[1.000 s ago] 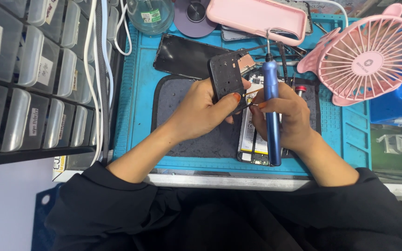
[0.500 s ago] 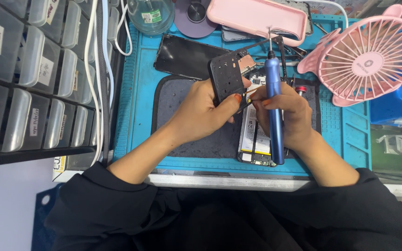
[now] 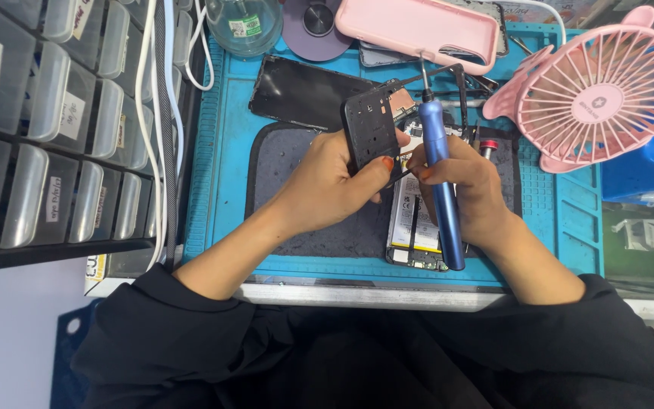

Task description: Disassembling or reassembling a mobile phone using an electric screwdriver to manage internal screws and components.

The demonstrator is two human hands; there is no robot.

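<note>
My left hand (image 3: 338, 182) grips a black plastic phone cover plate (image 3: 369, 129), lifted upright above an opened phone (image 3: 416, 227) that lies on the dark grey pad (image 3: 281, 174). My right hand (image 3: 463, 182) holds a blue electric screwdriver (image 3: 442, 189), its tip pointing away from me. The fingertips of both hands meet at the lower edge of the black plate. Most of the opened phone is hidden under my hands; its battery and lower end show.
A blue work mat (image 3: 225, 174) covers the bench. A black phone screen (image 3: 300, 91) lies behind my hands, a pink phone case (image 3: 418, 26) and a glass bottle (image 3: 245, 23) farther back. A pink fan (image 3: 603, 87) stands right, drawer cabinets (image 3: 47, 129) and white cables (image 3: 153, 113) left.
The black plate has been lifted slightly higher and tilted more upright. The screwdriver has shifted a little to the right with my right hand.
</note>
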